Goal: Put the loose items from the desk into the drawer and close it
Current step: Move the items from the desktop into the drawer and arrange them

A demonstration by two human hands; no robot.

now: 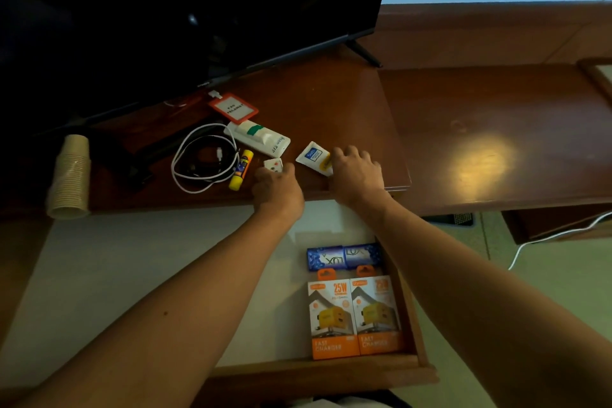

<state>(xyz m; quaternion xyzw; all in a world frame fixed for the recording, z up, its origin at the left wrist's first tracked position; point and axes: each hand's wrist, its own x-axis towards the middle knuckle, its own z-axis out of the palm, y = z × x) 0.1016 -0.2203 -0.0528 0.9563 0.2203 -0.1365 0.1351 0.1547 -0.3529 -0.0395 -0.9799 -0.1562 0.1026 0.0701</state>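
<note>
Left hand (276, 187) fingers pinched the small white pack (273, 165) on the bench (331, 103). Right hand (357, 170) fingers spread, touching the sachet (313, 157). Drawer (331, 371) below stood open.

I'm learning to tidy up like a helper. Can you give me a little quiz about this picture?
1. True or false: the drawer is shut.
2. Which hand reaches the white sachet: A) left hand, B) right hand?
3. Fill in: the yellow glue stick lies beside the white ____.

Key
1. False: it is open, with two orange charger boxes and blue soap bars inside.
2. B.
3. Cable.
</note>
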